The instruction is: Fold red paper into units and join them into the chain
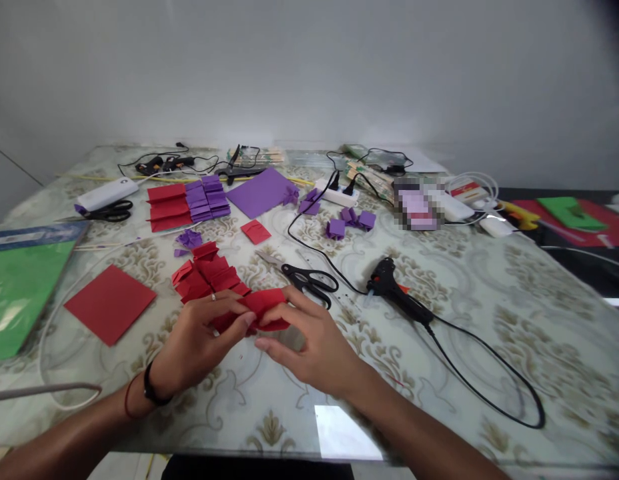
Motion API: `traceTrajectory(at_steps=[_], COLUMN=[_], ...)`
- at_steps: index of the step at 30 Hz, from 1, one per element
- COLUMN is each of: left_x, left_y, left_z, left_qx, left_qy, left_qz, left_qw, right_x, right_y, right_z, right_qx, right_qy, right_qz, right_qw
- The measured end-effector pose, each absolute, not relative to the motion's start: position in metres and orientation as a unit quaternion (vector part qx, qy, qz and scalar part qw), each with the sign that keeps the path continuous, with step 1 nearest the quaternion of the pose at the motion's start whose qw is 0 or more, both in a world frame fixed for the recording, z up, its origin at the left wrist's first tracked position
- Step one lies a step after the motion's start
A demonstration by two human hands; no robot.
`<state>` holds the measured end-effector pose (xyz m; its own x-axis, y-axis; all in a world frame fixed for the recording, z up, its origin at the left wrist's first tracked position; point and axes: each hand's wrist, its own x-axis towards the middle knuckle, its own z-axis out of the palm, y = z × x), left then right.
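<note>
Currently between the hands: a piece of folded red paper [269, 301], near the table's front, just right of some pleated red pieces [202, 275]; whether they are joined I cannot tell.
Left hand [197, 333]: thumb and fingers closed together, pinching the paper's left part.
Right hand [317, 343]: fingertips against the paper's right end, thumb standing apart below; I cannot tell how firmly it grips.
Creases: could slip or tear, I'd judge, if the two hands pull unevenly.
Glue gun [399, 297]: lies right of the hands, nozzle pointing their way; its cord seems to lead toward the power strip [338, 193], so a stray wrist might be burned if it is hot.
Scissors [291, 272]: just beyond the right hand, blades parted; a long reach could catch the points.
Red square [111, 305]: flat, left of the left hand; a swinging forearm could sweep it aside.
Tabletop [454, 427]: glossy, floral-patterned, with a bright reflection near the front edge.
Back row: purple sheet [264, 192], purple folded pieces [357, 219], tangled cables.
Room: plain grey wall [309, 80] behind everything.
</note>
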<state>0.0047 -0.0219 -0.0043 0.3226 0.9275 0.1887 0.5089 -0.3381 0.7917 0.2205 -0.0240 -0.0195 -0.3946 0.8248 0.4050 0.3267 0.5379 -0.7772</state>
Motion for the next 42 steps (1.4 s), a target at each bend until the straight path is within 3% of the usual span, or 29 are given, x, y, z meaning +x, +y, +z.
traceTrajectory(at_steps=[7, 18, 32, 42], left_x=[0.003, 0.004, 0.007, 0.008], left_y=[-0.019, -0.024, -0.027, -0.027], left_z=[-0.011, -0.016, -0.011, -0.009], left_qx=[0.75, 0.796, 0.798, 0.798], left_qy=[0.498, 0.47, 0.463, 0.459], left_qz=[0.327, 0.317, 0.295, 0.293], left_qw=[0.286, 0.213, 0.25, 0.259], right_x=[0.221, 0.226, 0.226, 0.225], right_y=[-0.026, -0.02, -0.017, -0.018], right_z=[-0.014, -0.014, -0.018, -0.022], right_qx=[-0.384, -0.425, -0.406, -0.389], right_qy=[-0.757, -0.717, -0.764, -0.764], right_qz=[0.296, 0.395, 0.334, 0.269], right_qw=[0.438, 0.385, 0.375, 0.439])
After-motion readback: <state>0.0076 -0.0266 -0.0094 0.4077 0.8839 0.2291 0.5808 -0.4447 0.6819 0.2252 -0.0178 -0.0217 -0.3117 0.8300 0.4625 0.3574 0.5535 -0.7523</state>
